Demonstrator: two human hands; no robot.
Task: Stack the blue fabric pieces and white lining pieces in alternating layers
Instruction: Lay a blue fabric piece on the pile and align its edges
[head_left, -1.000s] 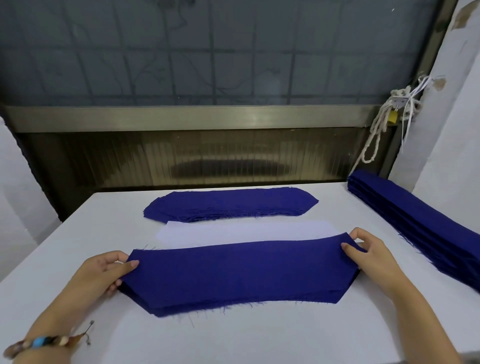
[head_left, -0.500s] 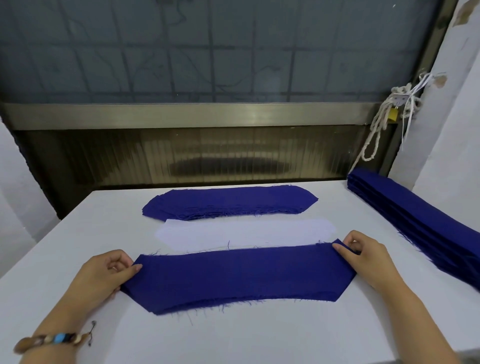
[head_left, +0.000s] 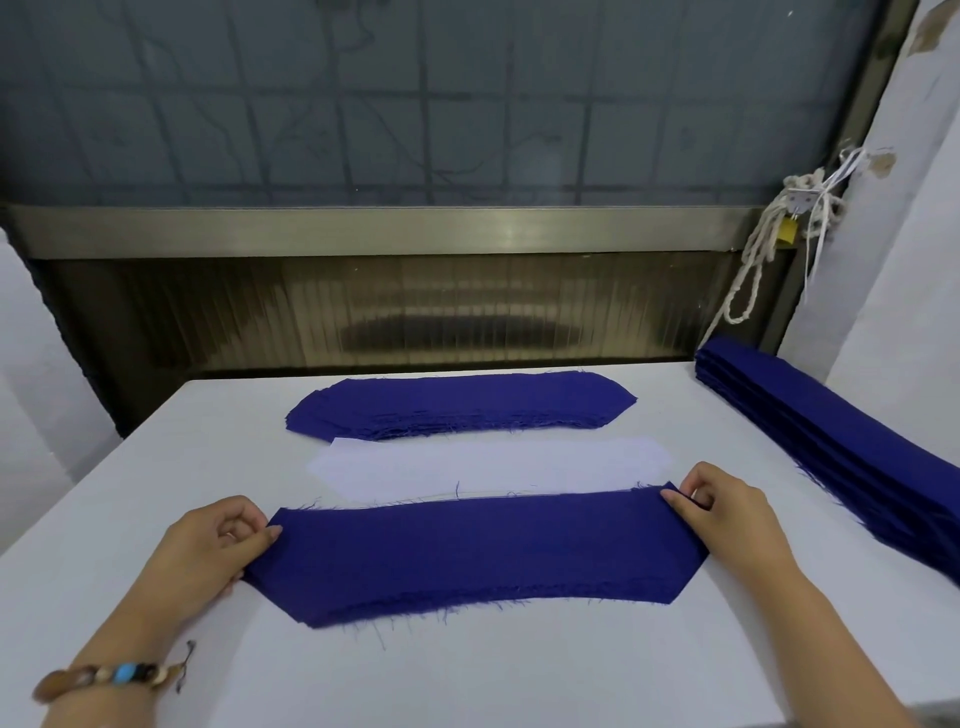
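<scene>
Tension, I judge: left hand (head_left: 218, 545) at nine o'clock and right hand (head_left: 727, 514) at three pinch the blue cloth (head_left: 478, 551) flat (white lining (head_left: 488, 465) at twelve).

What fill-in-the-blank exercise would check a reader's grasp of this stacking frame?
1. The fabric piece pinched at its ends by the left hand and the right hand is ____ in colour.
2. Just beyond it lies a flat lining piece that is ____ in colour.
3. The beaded bracelet sits on the person's ____ wrist.
4. The folded stack lies along the ____ edge of the table.
Missing words: blue; white; left; right.
</scene>
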